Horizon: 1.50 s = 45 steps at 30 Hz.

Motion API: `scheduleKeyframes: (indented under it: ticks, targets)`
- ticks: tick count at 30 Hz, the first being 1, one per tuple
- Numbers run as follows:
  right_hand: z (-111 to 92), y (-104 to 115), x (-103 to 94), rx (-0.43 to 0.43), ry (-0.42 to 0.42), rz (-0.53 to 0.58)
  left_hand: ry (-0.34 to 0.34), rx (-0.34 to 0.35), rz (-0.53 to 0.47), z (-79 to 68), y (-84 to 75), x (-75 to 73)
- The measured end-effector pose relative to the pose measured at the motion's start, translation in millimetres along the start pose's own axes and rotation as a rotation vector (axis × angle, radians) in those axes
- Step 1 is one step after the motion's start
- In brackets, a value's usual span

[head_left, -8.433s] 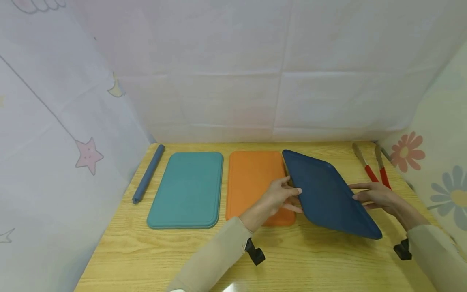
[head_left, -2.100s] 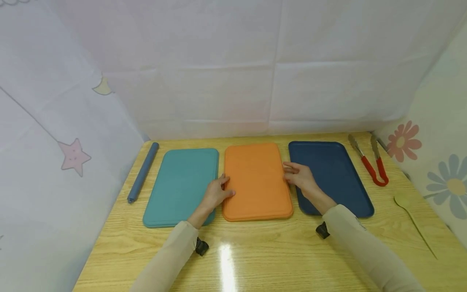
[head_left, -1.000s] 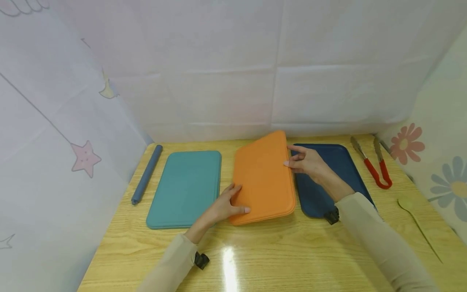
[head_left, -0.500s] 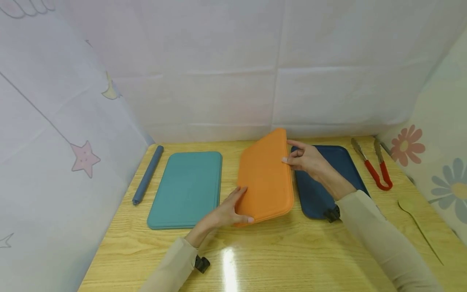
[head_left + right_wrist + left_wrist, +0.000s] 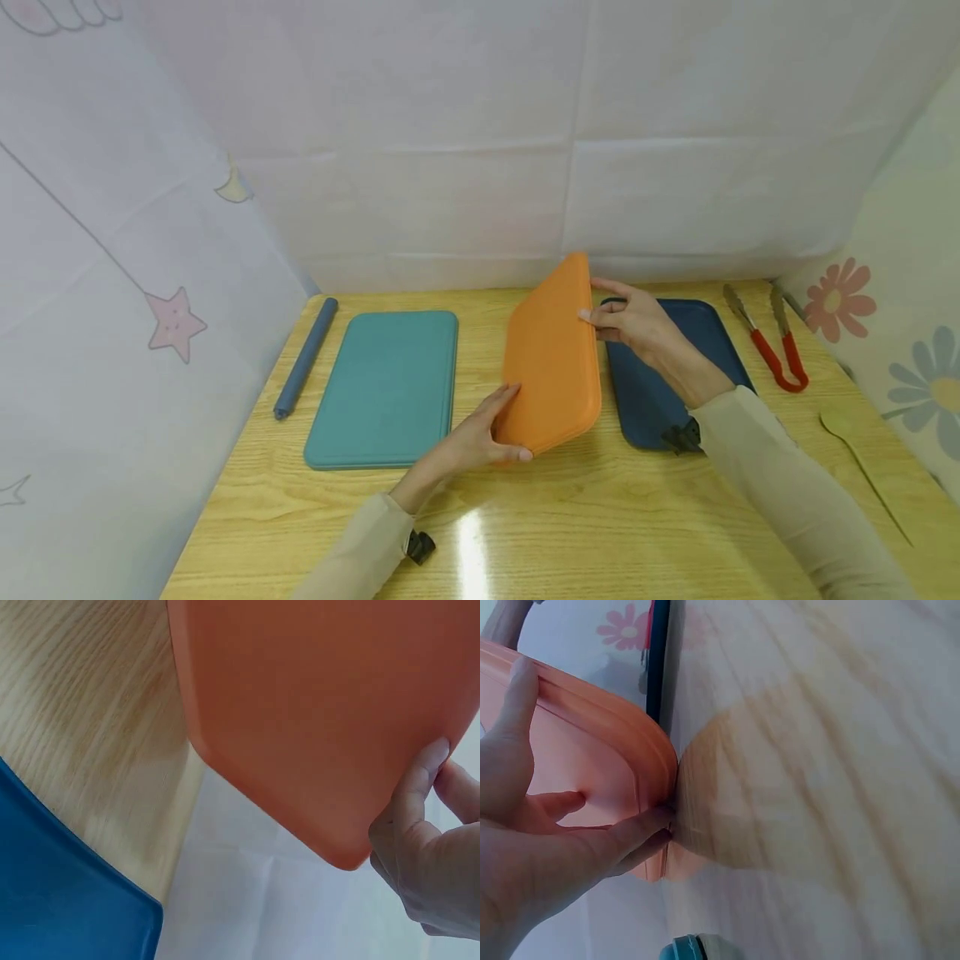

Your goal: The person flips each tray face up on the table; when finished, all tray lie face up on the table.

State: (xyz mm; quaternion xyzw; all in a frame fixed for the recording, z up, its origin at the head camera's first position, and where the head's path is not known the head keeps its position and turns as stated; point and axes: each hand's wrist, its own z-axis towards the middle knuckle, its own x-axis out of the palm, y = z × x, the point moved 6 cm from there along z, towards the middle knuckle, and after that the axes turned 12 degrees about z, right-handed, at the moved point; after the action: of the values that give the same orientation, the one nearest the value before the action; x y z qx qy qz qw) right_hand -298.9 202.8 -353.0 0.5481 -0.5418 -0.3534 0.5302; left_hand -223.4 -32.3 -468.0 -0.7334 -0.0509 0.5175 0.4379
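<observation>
An orange tray [image 5: 551, 358] is tipped up steeply on its left long side, its right side raised, in the middle of the table. My left hand [image 5: 483, 433] holds its lower left corner, thumb on the near edge; the left wrist view shows fingers under the rim [image 5: 656, 761], right at the tabletop. My right hand [image 5: 637, 325] pinches the raised right edge near the far corner, as the right wrist view shows too. A navy tray [image 5: 637, 408] lies flat to the right, partly behind my right forearm. To the left lies a teal tray [image 5: 386, 387].
A blue rolled-up piece [image 5: 306, 358] lies along the table's left edge. Red-handled tongs [image 5: 789, 362] and a long thin spoon [image 5: 840, 425] lie at the right. Patterned cloth [image 5: 420, 142] hangs behind the table and at both sides.
Earlier both hands held the navy tray tilted; now it lies flat. Since then they have gripped the orange tray and tipped it from flat, its right edge rising and left edge shifting right.
</observation>
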Motion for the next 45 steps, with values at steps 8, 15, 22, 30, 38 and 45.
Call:
scheduleKeyframes:
  ticks: [8, 15, 22, 30, 38, 45]
  targets:
    - [-2, 7, 6.5, -0.033, -0.009, 0.031, -0.002, -0.017, -0.105, -1.4, -0.7, 3.7]
    - [-5, 15, 20.3, -0.089, -0.022, -0.011, 0.042, -0.019, -0.23, -5.5, -12.4, 7.7]
    - [-7, 20, 33.3, -0.155, -0.056, 0.027, 0.039, 0.021, -0.227, -5.6, -33.7, 2.2]
    - [-4, 23, 45.2, -0.168, -0.093, -0.022, -0.031, 0.049, -0.291, -10.6, -58.3, -7.6]
    - [-5, 22, 58.5, -0.188, -0.087, -0.068, -0.09, 0.036, -0.43, -14.4, -93.9, -25.3]
    - [-3, 20, 68.0, -0.174, -0.064, -0.084, -0.086, -0.08, -0.465, -19.5, -112.1, -41.6]
